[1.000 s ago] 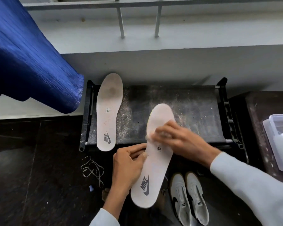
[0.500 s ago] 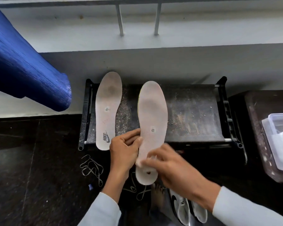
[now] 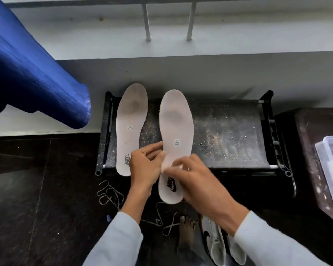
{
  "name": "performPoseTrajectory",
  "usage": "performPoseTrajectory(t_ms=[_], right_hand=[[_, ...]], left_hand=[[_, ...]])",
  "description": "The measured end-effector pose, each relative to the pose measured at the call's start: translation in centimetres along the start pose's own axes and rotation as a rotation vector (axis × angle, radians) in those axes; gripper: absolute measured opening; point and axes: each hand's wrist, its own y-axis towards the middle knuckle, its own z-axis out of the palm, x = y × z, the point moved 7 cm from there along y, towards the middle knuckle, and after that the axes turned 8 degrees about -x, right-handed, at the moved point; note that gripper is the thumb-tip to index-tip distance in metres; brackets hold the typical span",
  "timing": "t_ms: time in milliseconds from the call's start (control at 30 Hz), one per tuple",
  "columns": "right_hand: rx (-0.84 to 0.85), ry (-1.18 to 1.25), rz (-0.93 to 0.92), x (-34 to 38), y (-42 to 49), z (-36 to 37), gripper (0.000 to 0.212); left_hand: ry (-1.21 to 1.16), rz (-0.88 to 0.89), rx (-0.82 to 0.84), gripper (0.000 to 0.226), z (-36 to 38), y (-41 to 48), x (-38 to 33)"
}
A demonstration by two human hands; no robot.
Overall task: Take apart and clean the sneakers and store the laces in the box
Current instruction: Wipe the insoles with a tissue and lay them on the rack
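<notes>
Here, a broad fold of blue fabric is seen far beyond the left hand, off to its left. A dark tiled floor is spread beneath both hands. A low black worktop, dusted with pale grit, is set just beyond the right hand, against a pale wall. Well to the right of that hand a brown side table is placed. A clear plastic box is carried on it at the frame edge, and its contents cannot be made out.

A pale insole is held over the worktop's near edge, toe pointing away from the person. Its left edge is gripped by the left hand, between the thumb and curled fingers. The right hand is laid over the narrow middle of the insole with fingers bent, but they are blurred, so whether the insole is pinched or only touched cannot be told. A second insole is laid flat on the worktop just left of the left hand, its heel partly hidden by that hand, apart from the held one.

A pair of white sneakers with black marks is stood side by side on the floor beneath the right wrist. One grey lace is seen in loose loops on the floor left of the left wrist, and another lace is strewn between the two forearms. A bare foot is seen just beside the sneakers.
</notes>
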Motion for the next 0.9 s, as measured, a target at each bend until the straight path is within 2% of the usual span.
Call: performPoseTrajectory(t_ms=[100, 233, 433, 667, 900], right_hand=[[0.097, 0.170, -0.039, 2.1, -2.5, 0.6, 0.052], [-0.046, 0.277, 0.001, 2.4, -4.1, -0.5, 0.046], [-0.267, 0.297, 0.092, 1.1, -4.4, -1.3, 0.040], [-0.334, 0.314, 0.101, 0.7, -5.1, -1.1, 0.029], [-0.332, 0.330, 0.160, -0.1, -5.3, -0.7, 0.038]], left_hand=[[0.074, 0.047, -0.035, 0.028, -0.2, 1.7, -0.4], [0.081, 0.052, -0.096, 0.030, -0.1, 4.0, -1.0], [0.185, 0.046, -0.117, 0.029, 0.9, 7.0, -0.8], [0.325, 0.075, -0.169, 0.024, 0.8, 7.2, -0.5], [0.462, 0.151, -0.202, 0.022, -0.3, 6.3, -1.2]])
